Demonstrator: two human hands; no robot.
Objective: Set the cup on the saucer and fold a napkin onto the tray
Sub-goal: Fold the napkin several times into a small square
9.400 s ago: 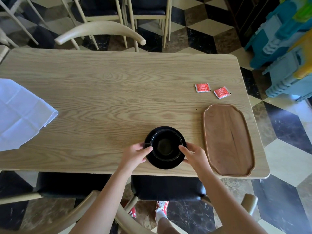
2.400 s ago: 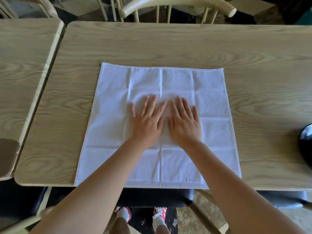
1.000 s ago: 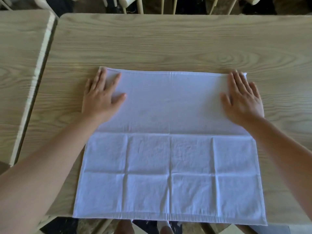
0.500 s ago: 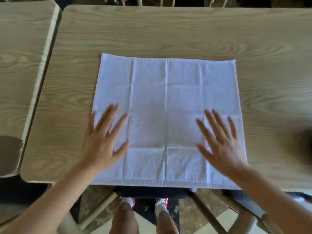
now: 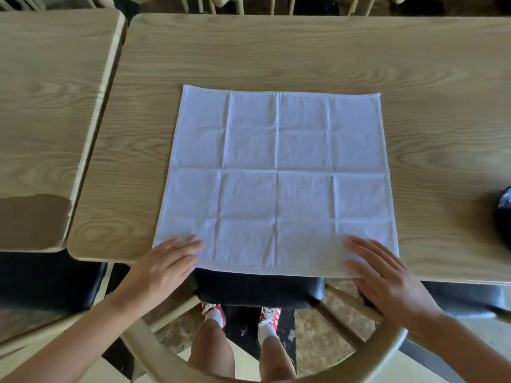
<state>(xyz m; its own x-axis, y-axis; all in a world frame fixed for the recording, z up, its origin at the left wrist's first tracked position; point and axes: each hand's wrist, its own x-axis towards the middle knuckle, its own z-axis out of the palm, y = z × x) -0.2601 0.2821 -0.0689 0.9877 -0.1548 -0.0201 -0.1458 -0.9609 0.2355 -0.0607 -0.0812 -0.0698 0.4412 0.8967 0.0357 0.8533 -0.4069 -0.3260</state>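
Observation:
A white square napkin lies spread flat on the wooden table, creased into a grid, its near edge reaching the table's front edge. My left hand rests with straight fingers on the near left corner. My right hand lies flat on the near right corner. A dark sliver of the black saucer shows at the right border; the cup and the tray are out of view.
A second wooden table stands to the left across a narrow gap. A curved chair back and black seat sit below the table's front edge, with my legs between. More chairs line the far side.
Both hands slid back from the middle of the napkin to its two near corners. The napkin stays spread flat.

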